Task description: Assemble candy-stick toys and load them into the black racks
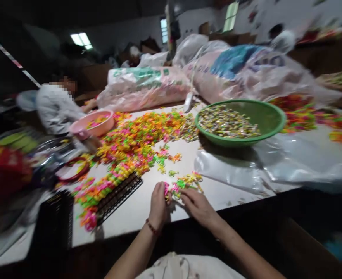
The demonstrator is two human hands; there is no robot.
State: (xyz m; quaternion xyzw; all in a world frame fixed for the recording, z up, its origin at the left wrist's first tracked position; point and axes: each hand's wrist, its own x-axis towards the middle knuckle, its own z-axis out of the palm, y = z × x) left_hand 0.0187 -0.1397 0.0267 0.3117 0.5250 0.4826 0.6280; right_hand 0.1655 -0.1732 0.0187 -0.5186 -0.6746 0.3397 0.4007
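Note:
My left hand [158,205] is curled at the table's front edge, pinching a small pink plastic piece [166,190]. My right hand [196,204] lies just right of it, fingers bent onto a little cluster of bright plastic pieces [186,181]. A wide heap of neon pink, green, yellow and orange pieces [133,143] spreads over the white table [136,213] ahead. A black grid tray [117,197] lies to the left, with a row of pieces along it.
A green basin [271,120] holding small wrapped items sits at the right on clear plastic sheeting [290,162]. A pink basin [94,124] stands at the left, by a seated person in white [57,108]. Large filled sacks [147,87] line the table's far side.

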